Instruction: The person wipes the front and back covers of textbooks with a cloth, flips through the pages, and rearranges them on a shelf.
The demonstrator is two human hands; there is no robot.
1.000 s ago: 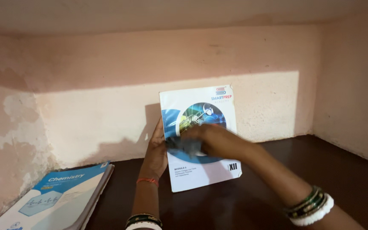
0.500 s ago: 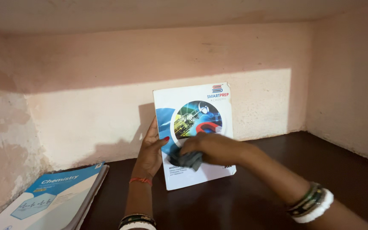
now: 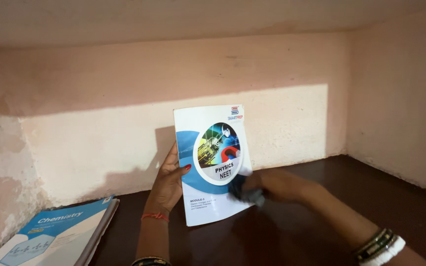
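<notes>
My left hand point(image 3: 167, 183) grips the left edge of a white and blue book point(image 3: 209, 162) with a round picture on its cover, holding it upright on the dark shelf point(image 3: 321, 216). The cover is turned a little to the right. My right hand point(image 3: 272, 186) is closed on a small dark grey cloth point(image 3: 246, 191) pressed against the book's lower right edge. Both wrists carry bangles, and a red thread circles the left one.
A stack of blue and white books point(image 3: 55, 234) lies flat at the lower left. Pale pink walls point(image 3: 99, 133) close the shelf behind, left and right, with a ceiling low above. Dark shelf surface stretches to the right.
My right hand has dragged the cloth down and to the right, from the cover's middle to its lower right edge. The book has turned slightly, narrowing in view.
</notes>
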